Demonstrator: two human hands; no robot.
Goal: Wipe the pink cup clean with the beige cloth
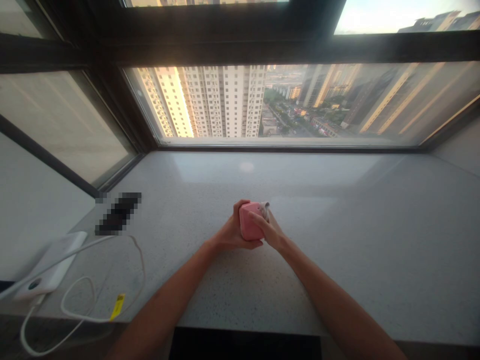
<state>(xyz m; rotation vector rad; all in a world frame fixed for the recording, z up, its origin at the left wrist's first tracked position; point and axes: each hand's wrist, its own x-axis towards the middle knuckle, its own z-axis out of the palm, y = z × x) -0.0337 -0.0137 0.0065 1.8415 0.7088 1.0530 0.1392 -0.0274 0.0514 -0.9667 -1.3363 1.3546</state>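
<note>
Gripping pink case (249, 222) | left hand (232, 232), right hand (270, 231) closed | stone countertop (356, 260) edges well apart

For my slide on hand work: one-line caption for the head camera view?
Left hand and right hand clasp a pink boxy object over a speckled stone windowsill.

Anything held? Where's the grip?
A pink case, in both hands: left hand round its left side and base, right hand across its right side.

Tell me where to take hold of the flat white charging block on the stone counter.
Pinch the flat white charging block by its long edges from above, toward its far end. It lies flat and slanted on the speckled counter, and white cable crowds its near end.
</note>
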